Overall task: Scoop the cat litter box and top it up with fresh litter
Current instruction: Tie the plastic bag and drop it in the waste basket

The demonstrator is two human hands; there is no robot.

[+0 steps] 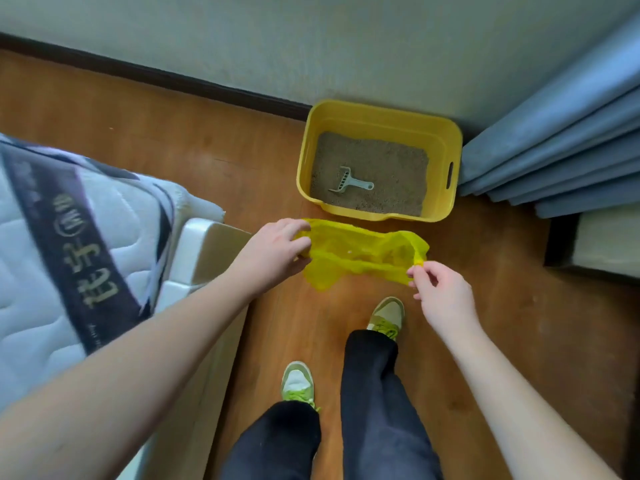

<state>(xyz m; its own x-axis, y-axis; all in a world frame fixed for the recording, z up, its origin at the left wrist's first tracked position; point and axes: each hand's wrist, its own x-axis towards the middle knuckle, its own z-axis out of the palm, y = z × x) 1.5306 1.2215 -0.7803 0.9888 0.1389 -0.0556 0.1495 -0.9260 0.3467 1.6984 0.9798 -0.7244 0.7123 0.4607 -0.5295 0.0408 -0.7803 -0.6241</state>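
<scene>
Head view looks steeply down on a brown wood-grain floor (166, 140) that runs to a pale wall with a dark skirting board, with a white quilted mattress (52, 237) crossed by a dark printed band at the left and folds of grey-blue curtain (554, 143) at the right. Against the wall stands the yellow plastic litter box (450, 140), an open rectangular tub with a slot handle in its right wall, partly filled with grey-brown granular litter (388, 157). It looks stiff and, loaded as it is, probably heavy enough to stay put while being scooped. Just in front of the box, held low above the floor, is a thin translucent yellow plastic bag (360, 251), limp and crumpled; it should be very light, soft and a little slippery, best taken by its rim at two opposite points so the mouth can be pulled wide. The left hand (277, 251) grips the bag's left edge with curled fingers, and the right hand (440, 292) pinches the right edge between thumb and fingertips. Smallest is the pale grey slotted plastic scoop (349, 180), lying flat on the litter near the box's front left, handle pointing right; rigid and light, its handle is the obvious place to take it.
</scene>
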